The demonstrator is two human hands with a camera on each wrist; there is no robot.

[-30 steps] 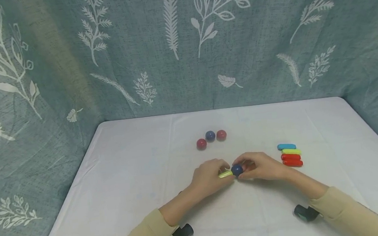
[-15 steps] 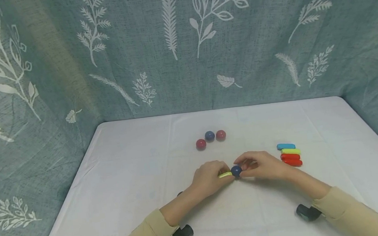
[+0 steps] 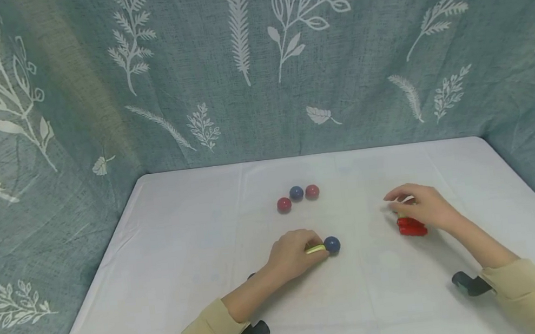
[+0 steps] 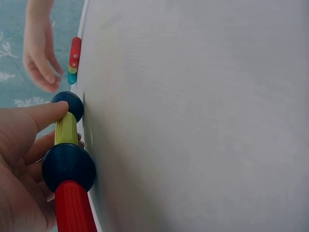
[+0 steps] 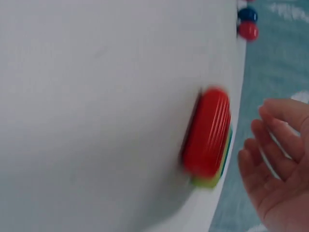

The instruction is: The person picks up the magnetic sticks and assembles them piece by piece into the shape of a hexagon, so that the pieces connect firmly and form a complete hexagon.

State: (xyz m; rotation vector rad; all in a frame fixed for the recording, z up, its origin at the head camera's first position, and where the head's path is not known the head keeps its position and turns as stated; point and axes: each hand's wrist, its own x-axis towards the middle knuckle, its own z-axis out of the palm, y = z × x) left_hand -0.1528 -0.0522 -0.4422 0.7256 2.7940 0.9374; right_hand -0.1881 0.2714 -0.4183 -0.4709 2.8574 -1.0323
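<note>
My left hand holds a joined toy piece near the middle of the table. In the left wrist view, its ribbed yellow rod sits between two dark blue balls, and a ribbed red rod extends from the nearer blue ball. The thumb lies against the farther blue ball. My right hand hovers over the loose rods at the right, fingers loosely bent and nothing between them. Red rods show below it; the yellow and blue rods are mostly hidden in the head view.
Two red balls and a blue ball lie on the white table beyond my left hand. A patterned blue-green cloth hangs behind the table. Dark wrist cameras stick out below both sleeves.
My right hand has let go of the blue ball and moved right to the loose rods. The left hand stays nearly in place, holding the joined piece.
</note>
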